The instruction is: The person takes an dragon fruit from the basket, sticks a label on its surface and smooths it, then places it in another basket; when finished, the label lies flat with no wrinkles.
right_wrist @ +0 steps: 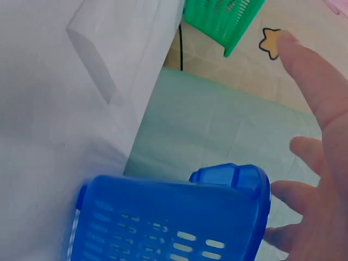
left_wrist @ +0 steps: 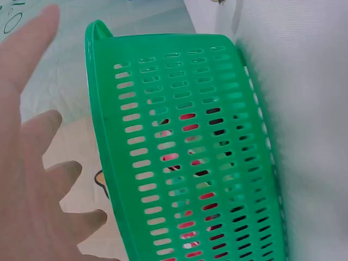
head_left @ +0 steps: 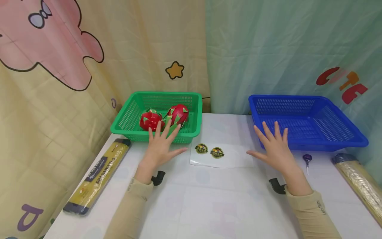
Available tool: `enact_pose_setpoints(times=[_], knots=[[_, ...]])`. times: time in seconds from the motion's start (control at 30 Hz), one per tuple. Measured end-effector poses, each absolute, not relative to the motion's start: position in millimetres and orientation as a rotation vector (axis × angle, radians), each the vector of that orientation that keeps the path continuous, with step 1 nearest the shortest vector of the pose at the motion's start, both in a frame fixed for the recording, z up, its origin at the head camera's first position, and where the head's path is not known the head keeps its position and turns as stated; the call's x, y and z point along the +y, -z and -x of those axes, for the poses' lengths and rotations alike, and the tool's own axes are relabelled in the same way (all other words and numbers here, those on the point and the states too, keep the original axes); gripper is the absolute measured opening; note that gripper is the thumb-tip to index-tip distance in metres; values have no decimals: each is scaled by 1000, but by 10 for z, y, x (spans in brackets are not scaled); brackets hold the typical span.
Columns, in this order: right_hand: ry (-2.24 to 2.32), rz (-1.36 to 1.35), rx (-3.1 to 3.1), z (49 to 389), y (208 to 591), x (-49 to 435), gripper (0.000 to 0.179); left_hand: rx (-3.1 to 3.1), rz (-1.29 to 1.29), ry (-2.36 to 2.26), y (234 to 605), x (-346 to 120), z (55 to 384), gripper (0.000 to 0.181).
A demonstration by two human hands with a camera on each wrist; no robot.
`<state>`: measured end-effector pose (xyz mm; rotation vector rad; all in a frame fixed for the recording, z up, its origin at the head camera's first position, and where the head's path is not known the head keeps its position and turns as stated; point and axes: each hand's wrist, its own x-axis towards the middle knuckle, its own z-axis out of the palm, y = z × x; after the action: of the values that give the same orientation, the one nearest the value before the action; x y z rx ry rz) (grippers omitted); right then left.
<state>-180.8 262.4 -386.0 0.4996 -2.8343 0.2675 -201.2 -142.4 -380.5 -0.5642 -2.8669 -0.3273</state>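
Note:
My left hand (head_left: 159, 146), fingers spread, hovers at the front of a green basket (head_left: 197, 127) and holds nothing. Two red dragon fruits with green scales lie in that basket, a left one (head_left: 149, 119) and a right one (head_left: 180, 113); my fingertips partly cover them in the head view. Before a blue basket (head_left: 328, 142) my right hand (head_left: 276, 151) is likewise spread, with nothing in it. Whether either hand touches its basket is hard to tell. Between the hands lies a flat white item (head_left: 235, 157) with two round black-and-gold stickers, the left sticker (head_left: 201, 148) and right sticker (head_left: 217, 152).
A spaghetti packet (head_left: 99, 176) lies along the table's left side. At the right are a purple lollipop (head_left: 307, 159) and another long clear-wrapped packet (head_left: 361, 182). Patterned curtains (head_left: 232, 56) hang behind the white table (head_left: 209, 205).

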Motion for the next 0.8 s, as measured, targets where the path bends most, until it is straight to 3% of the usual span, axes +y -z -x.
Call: enact_pose_setpoints(times=[0.2,0.57,0.8], knots=[[-528,-650,-2671,1896,3943,2557,91,-2663,504,610,3831,-1531,1962,81],[-825,-814,-2455,2076,3957,2235,77,-2163,242,1317,3985,-1567,1893,33],[-1099,-814,-2528,2282,3921,1986,68,-2110,55,1859,4112,-1551,1992,31]])
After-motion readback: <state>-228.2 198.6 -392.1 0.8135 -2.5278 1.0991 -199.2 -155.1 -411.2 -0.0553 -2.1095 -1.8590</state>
